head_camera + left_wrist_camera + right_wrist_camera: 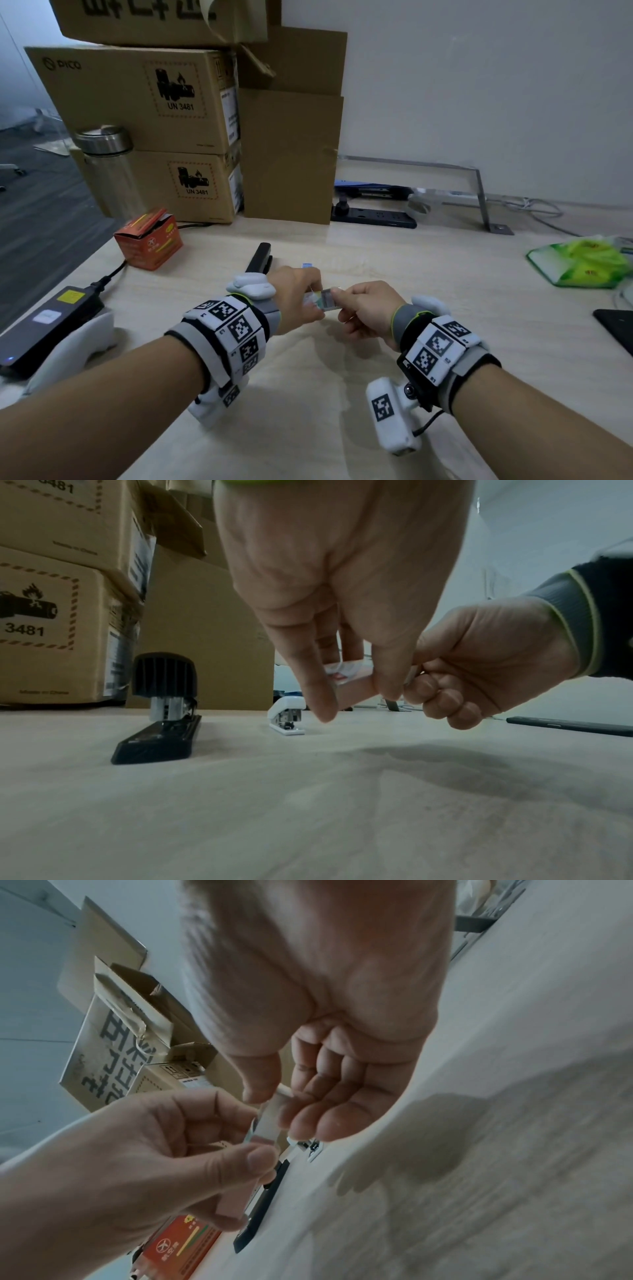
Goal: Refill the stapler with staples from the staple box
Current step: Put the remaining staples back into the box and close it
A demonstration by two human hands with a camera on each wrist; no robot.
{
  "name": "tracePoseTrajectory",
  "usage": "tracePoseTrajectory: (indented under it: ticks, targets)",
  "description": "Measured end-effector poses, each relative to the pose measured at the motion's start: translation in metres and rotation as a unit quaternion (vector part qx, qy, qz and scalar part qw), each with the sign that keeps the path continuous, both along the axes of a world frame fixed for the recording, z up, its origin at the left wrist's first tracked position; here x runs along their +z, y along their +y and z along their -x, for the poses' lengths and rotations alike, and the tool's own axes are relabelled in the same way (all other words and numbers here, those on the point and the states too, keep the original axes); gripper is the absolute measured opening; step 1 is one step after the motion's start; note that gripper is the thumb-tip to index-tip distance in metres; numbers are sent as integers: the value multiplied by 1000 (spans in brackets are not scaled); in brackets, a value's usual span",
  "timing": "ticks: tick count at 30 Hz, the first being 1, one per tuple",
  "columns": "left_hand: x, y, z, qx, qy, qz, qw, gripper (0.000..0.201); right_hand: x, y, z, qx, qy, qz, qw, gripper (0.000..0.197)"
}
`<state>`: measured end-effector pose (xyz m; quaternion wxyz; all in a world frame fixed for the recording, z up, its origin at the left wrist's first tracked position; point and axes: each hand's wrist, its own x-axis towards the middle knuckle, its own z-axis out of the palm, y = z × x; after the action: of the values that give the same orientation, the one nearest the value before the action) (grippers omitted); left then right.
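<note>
Both hands meet just above the desk (342,394): left hand (297,297) and right hand (368,310) each pinch an end of a small staple box (323,298), fingers curled on it. Likely light, thin card with brittle staple strips inside, so best held by the long edges and slid open gently. Further back, a black stapler (161,710) and a small white stapler (287,718) rest untouched, then an orange carton (149,240).

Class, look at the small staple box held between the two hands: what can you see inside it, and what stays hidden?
Both the left hand and the right hand pinch the small staple box. A silvery strip shows at its open end, probably staples. Fingers and the box's walls cover everything deeper inside, so how full it is cannot be told.
</note>
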<state>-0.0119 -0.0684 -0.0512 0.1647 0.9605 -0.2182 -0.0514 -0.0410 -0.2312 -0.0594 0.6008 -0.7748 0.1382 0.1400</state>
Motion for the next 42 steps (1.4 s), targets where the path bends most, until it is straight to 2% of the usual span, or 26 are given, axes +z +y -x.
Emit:
tracePoseTrajectory:
  ticks: [4,7,12,23,29,31,33,36,38,42]
  targets:
    - [-1,-4,-1,-5,4,4,1000,29,0,6,0,19,-4,6,1000,32]
    - [-1,-1,-4,-3,7,20,1000,28,-1,3,-3,-1,-1,-17,1000,37]
    - [-2,-1,-10,-8,11,30,999,27,-5,-3,-5,5,-12,-30,999,26]
    - [-4,-8,-13,-25,-1,34,999,26,-14,-3,-12,25,-28,-32,999,22]
    - [4,-6,-15,-64,22,16,998,30,-14,-6,-7,54,-12,-44,997,30]
    - [4,-7,-14,-81,36,20,996,35,-11,-6,-7,70,-1,-28,997,30]
    - [0,-9,-13,-83,33,41,995,52,-9,-9,-9,70,6,-6,998,28]
    - [-7,-18,-15,-32,36,33,998,73,-7,-19,-9,53,4,23,998,26]
    - [-8,-25,-17,-7,43,7,999,72,-8,-22,-7,48,6,33,998,28]
    - [-4,-39,-19,-14,62,-10,998,62,-11,-29,-3,39,39,57,997,38]
